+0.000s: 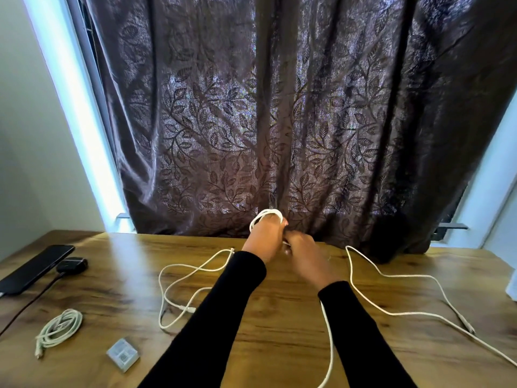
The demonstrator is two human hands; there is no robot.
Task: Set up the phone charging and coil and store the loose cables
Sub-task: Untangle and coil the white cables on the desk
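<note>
My left hand (265, 236) is raised above the far middle of the wooden table (274, 326), with loops of a white cable (265, 215) wound around its fingers. My right hand (303, 254) touches it from the right and pinches the same cable. The cable's free length (391, 313) trails across the right side of the table. A second loose white cable (179, 278) lies in open loops left of my left forearm. A coiled white cable (60, 327) rests at the left front. A black phone (36, 268) lies at the far left with a dark cable (30, 301) plugged in.
A small black case (73, 265) sits beside the phone. A small clear plastic box (123, 355) lies near the front left edge. A dark leaf-patterned curtain (279, 121) hangs right behind the table's back edge.
</note>
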